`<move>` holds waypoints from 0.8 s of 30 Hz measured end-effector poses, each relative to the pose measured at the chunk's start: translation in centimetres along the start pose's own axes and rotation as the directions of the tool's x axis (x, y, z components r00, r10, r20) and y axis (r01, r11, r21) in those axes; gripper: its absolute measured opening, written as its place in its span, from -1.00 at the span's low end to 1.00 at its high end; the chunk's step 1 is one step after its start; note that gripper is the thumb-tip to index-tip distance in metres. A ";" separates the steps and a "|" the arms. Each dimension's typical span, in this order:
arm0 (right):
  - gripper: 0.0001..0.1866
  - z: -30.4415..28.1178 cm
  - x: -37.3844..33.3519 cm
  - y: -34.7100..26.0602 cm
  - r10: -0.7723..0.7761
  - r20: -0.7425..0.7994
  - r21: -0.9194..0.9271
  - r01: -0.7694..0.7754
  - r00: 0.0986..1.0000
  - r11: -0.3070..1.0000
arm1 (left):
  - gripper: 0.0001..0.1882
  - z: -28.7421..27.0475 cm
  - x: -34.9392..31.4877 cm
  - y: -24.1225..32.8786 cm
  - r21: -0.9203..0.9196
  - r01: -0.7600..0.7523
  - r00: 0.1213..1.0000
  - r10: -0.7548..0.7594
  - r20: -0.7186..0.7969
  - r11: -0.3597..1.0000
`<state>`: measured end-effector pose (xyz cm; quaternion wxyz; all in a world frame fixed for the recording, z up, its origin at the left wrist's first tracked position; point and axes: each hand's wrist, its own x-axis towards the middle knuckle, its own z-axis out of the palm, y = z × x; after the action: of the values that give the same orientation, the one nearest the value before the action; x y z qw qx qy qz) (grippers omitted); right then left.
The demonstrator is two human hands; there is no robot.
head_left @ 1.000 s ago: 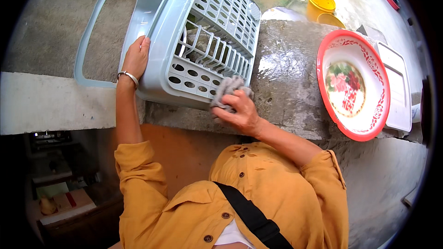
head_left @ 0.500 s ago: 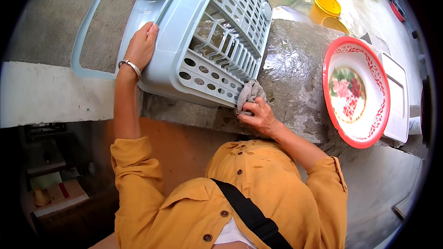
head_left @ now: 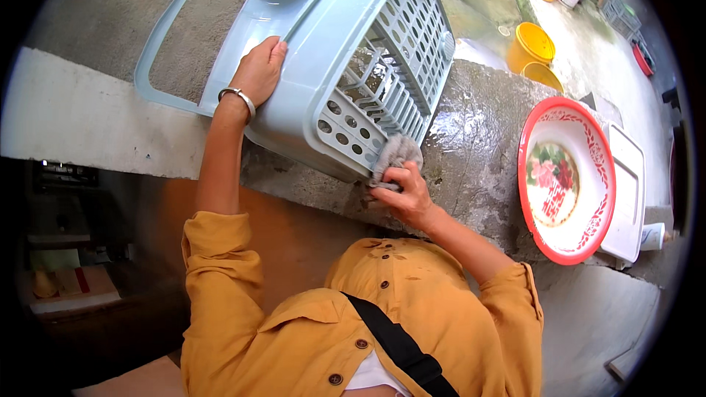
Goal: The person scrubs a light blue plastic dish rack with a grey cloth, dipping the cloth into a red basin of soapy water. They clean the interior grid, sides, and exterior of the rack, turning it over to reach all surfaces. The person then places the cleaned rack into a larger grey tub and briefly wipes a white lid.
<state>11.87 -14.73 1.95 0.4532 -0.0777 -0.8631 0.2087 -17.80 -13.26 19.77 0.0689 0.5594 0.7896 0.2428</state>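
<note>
A pale blue plastic dish rack (head_left: 294, 92) with round holes and upright slots is tipped on its side on the wet concrete ledge. My left hand (head_left: 259, 71), a bangle at the wrist, grips the rack's side edge. With my right hand (head_left: 406, 195) I clutch a crumpled grey cloth (head_left: 398, 156), pressed against the near lower corner of the rack's perforated panel. Behind my left hand, a pale blue frame-like plastic piece (head_left: 145, 66) lies on the ledge. Part of the cloth is hidden under my right fingers.
On the ledge (head_left: 478, 136) at right stands a red-rimmed white enamel basin (head_left: 599, 176) with a floral pattern, beside a white lid or tray (head_left: 627, 198) and a white bottle (head_left: 652, 237). Yellow buckets (head_left: 531, 48) stand beyond the ledge. A grey crate (head_left: 621, 18) is farther back.
The view has shifted, so the rack and basin sit a little lower in it. My right hand with the cloth stays at the rack's near corner; my left hand keeps its hold.
</note>
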 end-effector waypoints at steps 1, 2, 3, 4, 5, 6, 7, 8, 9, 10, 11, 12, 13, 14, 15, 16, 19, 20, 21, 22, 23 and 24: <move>-0.68 -0.9 -0.2 -0.2 0.057 0.106 0.029 -0.061 0.993 0.998 | -0.66 -0.3 0.3 0.1 0.008 0.034 0.997 -0.035 0.067 0.999; -0.66 -1.3 -0.2 -0.5 0.151 0.059 0.095 -0.156 0.987 0.983 | -0.66 -0.3 0.3 0.3 -0.009 0.036 0.996 -0.036 0.085 0.999; -0.64 -1.9 -0.2 -0.9 0.248 0.019 0.163 -0.248 0.969 0.955 | -0.67 -0.3 0.3 0.6 -0.026 0.037 0.994 -0.034 0.103 0.999; -0.61 -2.8 0.7 -1.2 0.349 -0.020 0.228 -0.335 0.937 0.914 | -0.68 -0.1 0.5 0.9 -0.044 0.029 0.992 -0.024 0.124 0.999; -0.60 -3.9 2.9 -2.1 0.395 -0.123 0.287 -0.348 0.911 0.893 | -0.69 -0.1 0.5 1.1 -0.148 0.049 0.985 -0.023 0.173 0.988; -0.58 -5.4 5.4 -3.0 0.441 -0.223 0.348 -0.352 0.869 0.869 | -0.70 -0.2 0.3 1.4 -0.248 0.069 0.975 -0.013 0.223 0.966; -0.52 -6.7 7.2 -3.2 0.346 -0.323 0.268 -0.266 0.881 0.926 | -0.71 -0.3 0.0 1.9 -0.342 0.093 0.963 0.003 0.268 0.935; -0.50 -8.2 9.6 -3.6 0.208 -0.366 0.156 -0.161 0.907 0.975 | -0.72 -0.6 -0.6 2.1 -0.429 0.127 0.951 0.013 0.309 0.894; -0.48 -10.0 12.3 -5.1 0.105 -0.345 -0.001 -0.112 0.933 0.994 | -0.69 -1.4 -1.0 2.7 -0.476 0.136 0.918 0.070 0.390 0.869; -0.43 -11.2 14.3 -5.9 0.030 -0.255 -0.057 -0.046 0.966 0.997 | -0.65 -1.7 -1.5 3.2 -0.549 0.183 0.896 0.091 0.434 0.815; -0.46 -11.3 15.6 -6.3 0.031 -0.169 0.011 -0.030 0.985 0.999 | -0.61 -1.7 -1.7 3.9 -0.614 0.230 0.869 0.125 0.479 0.756; -0.49 -11.0 16.6 -6.8 0.026 -0.081 0.081 -0.019 0.996 0.997 | -0.55 -1.6 -2.0 4.8 -0.668 0.279 0.839 0.163 0.519 0.690; -0.51 -10.6 17.3 -7.5 0.029 0.084 -0.041 -0.026 0.996 0.999 | -0.47 -2.0 -2.7 6.5 -0.572 0.242 0.871 0.084 0.484 0.784; -0.52 -10.3 17.8 -8.1 0.051 0.244 -0.161 -0.011 0.969 0.987 | -0.46 -0.9 -2.9 6.3 -0.818 0.244 0.832 0.321 0.452 0.520; -0.54 -9.4 17.6 -7.2 0.008 0.323 -0.182 0.054 0.946 0.982 | -0.49 -0.4 -3.3 6.4 -0.832 0.278 0.835 0.307 0.456 0.481; -0.61 -9.4 18.0 -6.5 0.013 0.354 -0.225 0.071 0.935 0.972 | -0.51 -0.2 -3.7 6.8 -0.843 0.315 0.837 0.291 0.464 0.437; -0.68 -9.7 19.5 -2.4 0.085 0.404 -0.238 0.015 0.911 0.971 | -0.57 0.6 -3.7 6.9 -0.878 0.292 0.856 0.306 0.417 0.380; -0.69 -10.0 19.8 -0.5 0.107 0.365 -0.205 -0.032 0.925 0.978 | -0.57 0.5 -3.6 7.5 -0.869 0.261 0.864 0.299 0.404 0.420; -0.70 -10.5 20.4 1.4 0.207 0.363 -0.201 -0.140 0.909 0.970 | -0.57 1.3 -3.4 7.5 -0.879 0.300 0.857 0.301 0.419 0.372; -0.70 -10.9 20.9 2.9 0.316 0.328 -0.242 -0.244 0.890 0.939 | -0.56 2.1 -3.2 6.9 -0.883 0.258 0.855 0.333 0.398 0.392; -0.70 -11.2 21.0 4.5 0.311 0.251 -0.262 -0.245 0.917 0.933 | -0.55 2.3 -3.2 7.4 -0.880 0.268 0.855 0.323 0.405 0.392; -0.70 -11.5 20.7 5.4 0.303 0.171 -0.285 -0.247 0.938 0.926 | -0.53 2.5 -3.2 7.9 -0.877 0.278 0.854 0.316 0.412 0.392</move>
<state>9.02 0.21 20.94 0.3107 -0.2344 -0.9066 0.1631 -9.00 -13.45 20.72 0.5727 0.4785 0.4643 0.4770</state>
